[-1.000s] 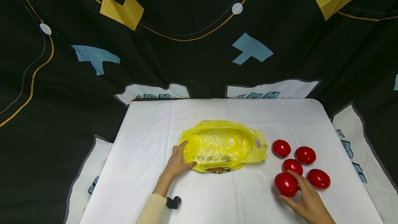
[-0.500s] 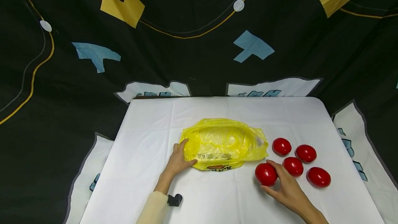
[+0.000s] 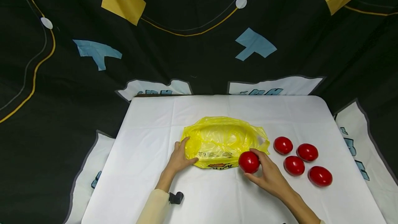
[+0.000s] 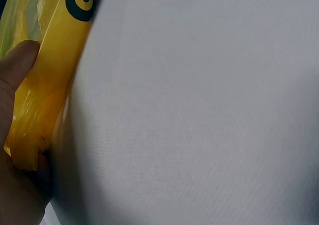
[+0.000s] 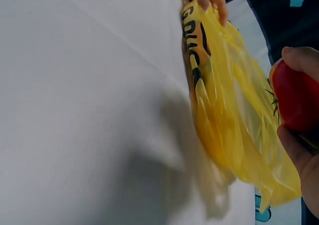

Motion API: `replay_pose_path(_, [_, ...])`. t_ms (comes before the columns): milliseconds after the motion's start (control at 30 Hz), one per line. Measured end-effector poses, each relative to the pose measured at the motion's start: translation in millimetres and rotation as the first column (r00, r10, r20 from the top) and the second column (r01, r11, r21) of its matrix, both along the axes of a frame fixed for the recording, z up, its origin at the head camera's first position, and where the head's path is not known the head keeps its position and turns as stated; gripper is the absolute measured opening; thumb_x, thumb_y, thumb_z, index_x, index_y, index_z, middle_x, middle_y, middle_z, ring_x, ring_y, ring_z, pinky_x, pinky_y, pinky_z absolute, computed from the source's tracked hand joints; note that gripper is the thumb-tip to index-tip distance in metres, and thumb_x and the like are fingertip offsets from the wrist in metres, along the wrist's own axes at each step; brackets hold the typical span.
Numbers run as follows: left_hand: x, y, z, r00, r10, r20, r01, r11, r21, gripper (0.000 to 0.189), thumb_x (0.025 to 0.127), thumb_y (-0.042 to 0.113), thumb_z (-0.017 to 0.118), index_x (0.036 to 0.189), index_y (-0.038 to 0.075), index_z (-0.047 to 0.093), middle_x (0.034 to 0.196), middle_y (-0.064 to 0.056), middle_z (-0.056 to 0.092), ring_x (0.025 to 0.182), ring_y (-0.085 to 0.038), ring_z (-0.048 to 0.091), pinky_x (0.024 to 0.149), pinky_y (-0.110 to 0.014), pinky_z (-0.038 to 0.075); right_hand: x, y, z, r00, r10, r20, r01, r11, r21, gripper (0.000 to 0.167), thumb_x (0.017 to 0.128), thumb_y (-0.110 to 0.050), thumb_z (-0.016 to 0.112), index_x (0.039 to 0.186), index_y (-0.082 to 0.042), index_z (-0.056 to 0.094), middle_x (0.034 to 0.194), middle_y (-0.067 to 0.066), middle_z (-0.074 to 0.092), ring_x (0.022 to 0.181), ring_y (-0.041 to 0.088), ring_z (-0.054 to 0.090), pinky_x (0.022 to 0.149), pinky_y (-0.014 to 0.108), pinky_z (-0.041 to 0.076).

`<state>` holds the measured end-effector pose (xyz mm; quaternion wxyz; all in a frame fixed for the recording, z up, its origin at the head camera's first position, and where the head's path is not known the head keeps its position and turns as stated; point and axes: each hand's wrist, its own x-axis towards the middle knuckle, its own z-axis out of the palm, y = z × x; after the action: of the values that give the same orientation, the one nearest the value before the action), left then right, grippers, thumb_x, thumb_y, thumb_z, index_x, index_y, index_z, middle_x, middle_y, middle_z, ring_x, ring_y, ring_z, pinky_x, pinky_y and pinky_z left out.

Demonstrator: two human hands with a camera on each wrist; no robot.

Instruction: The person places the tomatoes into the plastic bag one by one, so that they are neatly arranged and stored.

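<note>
A yellow plastic bag (image 3: 214,142) lies on the white-covered table with its mouth spread. My left hand (image 3: 179,159) holds the bag's left end. In the left wrist view its thumb lies on the bag (image 4: 57,65), with the other fingers mostly hidden. Between thumb and fingers, my right hand (image 3: 269,175) grips a red tomato (image 3: 248,162), which overlaps the bag's front right edge in the head view. Green leafy bits show on that tomato (image 5: 298,98) in the right wrist view. Several more tomatoes (image 3: 294,165) sit in a group to the right.
The white table (image 3: 199,199) stands before a black curtain (image 3: 186,58) with yellow and blue tape patches. White printed sheets (image 3: 276,85) border the table's back and sides. A black wrist strap (image 3: 176,198) shows at the left sleeve (image 3: 153,206).
My right hand has carried the tomato leftward and a little up, from beside the other tomatoes to the bag's front right edge. My left hand keeps its hold on the bag.
</note>
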<state>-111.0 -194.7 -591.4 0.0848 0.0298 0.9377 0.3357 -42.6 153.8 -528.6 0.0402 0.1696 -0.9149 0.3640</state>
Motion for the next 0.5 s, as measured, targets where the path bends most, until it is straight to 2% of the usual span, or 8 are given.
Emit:
replay_pose_path(300, [-0.6,0.1,-3.9,1.0,-0.009,-0.004,0.009,1.0,-0.001,0.099,0.069,0.043,0.081,0.148,0.021,0.026,0.111,-0.013,0.036,0.072,-0.022,0.046,0.065,-0.035,0.044,-8.9,-10.0,-4.7,0.999,0.03,-0.032,-0.03,0.999,0.016,0.083,0.071,-0.04,0.082,0.137,-0.009,0.041,0.125,0.005,0.052,0.113,0.02,0.053,0.089,0.043,0.047])
replay_pose_path(500, [0.0,-0.3,-2.4,1.0,-0.005,-0.015,0.005,1.0,0.0,0.099,0.068,0.042,0.083,0.148,0.02,0.027,0.11,-0.013,0.036,0.073,-0.022,0.046,0.066,-0.036,0.044,-15.8,-16.9,-7.5,0.998,0.052,-0.027,-0.052,0.999,0.006,0.084,0.07,-0.033,0.084,0.137,-0.008,0.041,0.126,0.006,0.052,0.114,0.022,0.052,0.089,0.043,0.047])
